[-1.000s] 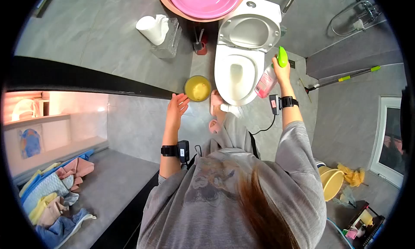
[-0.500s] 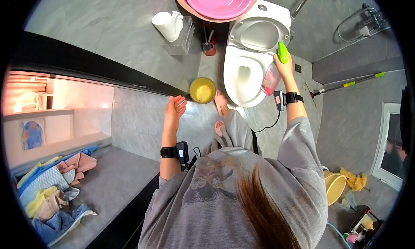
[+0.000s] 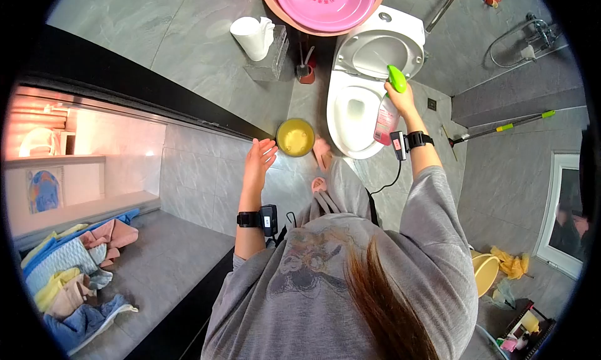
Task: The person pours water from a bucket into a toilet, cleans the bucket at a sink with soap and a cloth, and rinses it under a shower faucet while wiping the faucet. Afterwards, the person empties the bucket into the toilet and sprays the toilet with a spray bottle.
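Observation:
My right hand (image 3: 402,100) is closed around the neck of a spray bottle with a bright green trigger head and a clear pink body (image 3: 386,123). The bottle is over the right side of the white toilet (image 3: 356,141), whose lid (image 3: 377,50) is raised. The green head points toward the open lid and seat. My left hand (image 3: 258,163) holds nothing, fingers stretched and slightly apart, near a round bin with a yellow inside (image 3: 295,138) on the floor.
Behind the toilet a pink basin (image 3: 325,6) is stacked in an orange one. A paper roll (image 3: 251,38) stands on a clear box (image 3: 269,60). A toilet brush (image 3: 306,71) sits nearby. Cloths (image 3: 75,278) lie on the left ledge; a long-handled tool (image 3: 501,128) leans right.
My right hand and the spray bottle have moved left, closer to the bowl's middle. My left hand's fingers have spread a little. The whole view has shifted slightly.

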Available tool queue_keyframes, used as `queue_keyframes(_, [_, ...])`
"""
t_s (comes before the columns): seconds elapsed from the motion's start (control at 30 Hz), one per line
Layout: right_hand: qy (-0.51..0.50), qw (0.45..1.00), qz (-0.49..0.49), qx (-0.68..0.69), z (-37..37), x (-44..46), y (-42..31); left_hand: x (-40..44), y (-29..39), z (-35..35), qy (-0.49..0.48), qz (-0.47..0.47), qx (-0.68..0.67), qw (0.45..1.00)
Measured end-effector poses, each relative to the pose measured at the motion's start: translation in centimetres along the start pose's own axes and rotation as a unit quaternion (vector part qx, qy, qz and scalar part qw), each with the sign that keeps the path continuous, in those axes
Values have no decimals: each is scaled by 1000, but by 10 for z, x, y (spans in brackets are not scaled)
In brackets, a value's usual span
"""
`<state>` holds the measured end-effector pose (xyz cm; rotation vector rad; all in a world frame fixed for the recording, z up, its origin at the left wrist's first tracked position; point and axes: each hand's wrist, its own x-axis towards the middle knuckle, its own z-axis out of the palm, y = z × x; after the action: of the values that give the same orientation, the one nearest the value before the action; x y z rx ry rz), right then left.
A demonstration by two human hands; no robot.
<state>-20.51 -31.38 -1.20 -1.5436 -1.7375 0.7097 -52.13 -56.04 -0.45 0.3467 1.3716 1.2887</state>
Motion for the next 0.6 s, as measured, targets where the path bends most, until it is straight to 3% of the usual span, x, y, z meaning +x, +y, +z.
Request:
queue_keyframes(0.13, [-32,993,76,-87,3,-9,-8,3,-2,1,-8,0,-2,1000])
queue_keyframes(0.3, [-70,996,45,-7,13,-24,10,6,-6,5,-15,-3,7,1000])
queue_keyframes(0.37, [-100,993,66,-15,17,-32,9,8,-9,4,-10,-9,8,1000])
queue_keyframes(0.5, [-120,976,95,-157,32,-39,21,6,-16,0,3,-23,2,1000])
queue_keyframes(0.6, [-143,971,147,-122,35,-46,31,6,-21,-1,14,-35,0,999])
